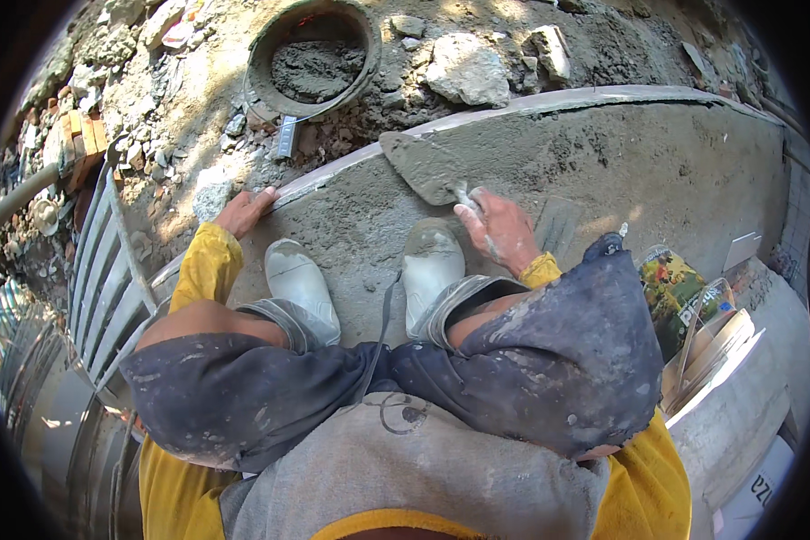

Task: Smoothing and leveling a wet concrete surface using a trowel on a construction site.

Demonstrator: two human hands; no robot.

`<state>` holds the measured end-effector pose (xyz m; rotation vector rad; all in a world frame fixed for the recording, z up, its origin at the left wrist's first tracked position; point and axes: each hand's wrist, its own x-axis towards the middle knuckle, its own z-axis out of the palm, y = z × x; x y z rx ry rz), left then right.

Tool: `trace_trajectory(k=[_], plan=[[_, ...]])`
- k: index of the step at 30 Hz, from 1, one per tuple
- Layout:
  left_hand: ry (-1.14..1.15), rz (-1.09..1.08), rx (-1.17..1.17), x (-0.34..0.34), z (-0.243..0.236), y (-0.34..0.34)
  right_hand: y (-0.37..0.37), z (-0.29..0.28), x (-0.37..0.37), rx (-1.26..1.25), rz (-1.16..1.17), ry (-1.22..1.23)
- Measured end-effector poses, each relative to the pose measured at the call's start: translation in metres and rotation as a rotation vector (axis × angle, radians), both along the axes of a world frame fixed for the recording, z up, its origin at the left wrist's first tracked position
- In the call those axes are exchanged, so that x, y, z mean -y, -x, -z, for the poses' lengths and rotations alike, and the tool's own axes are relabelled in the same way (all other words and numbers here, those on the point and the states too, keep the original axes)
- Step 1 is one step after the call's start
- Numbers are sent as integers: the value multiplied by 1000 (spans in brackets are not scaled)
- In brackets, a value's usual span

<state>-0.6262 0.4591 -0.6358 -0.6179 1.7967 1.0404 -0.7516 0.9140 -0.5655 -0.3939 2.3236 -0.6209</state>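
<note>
A broad-bladed trowel point(432, 171), coated grey, is extending over the rough grey slab point(666, 171) beside its pale edging point(333, 169). The right hand point(498, 229) is gripping the handle; the left hand point(241, 214) is touching the edging, its grip unclear. Outdoors, a round tub point(370, 76) of grey mix is standing among rubble point(466, 70).

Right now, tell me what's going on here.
A person sits or squats with pale, dirty boots on a grey cement surface. The right hand holds a trowel with a grey, triangular blade, on or just above that surface. The left hand touches the long, pale edging strip. Beyond it, a round, dark bucket holding grey mortar stands amid rubble.
</note>
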Motion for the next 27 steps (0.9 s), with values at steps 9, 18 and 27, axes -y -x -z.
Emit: trace_trajectory(k=[9, 18, 27], plan=[[9, -132, -328, -5, -17, -52, 84, 48, -162, -311, 664, -110], [127, -171, -214, 29, 2, -64, 28, 50, -41, -158, 519, 39], [78, -192, -259, 48, 23, -85, 30, -3, -25, -5, 51, -37]])
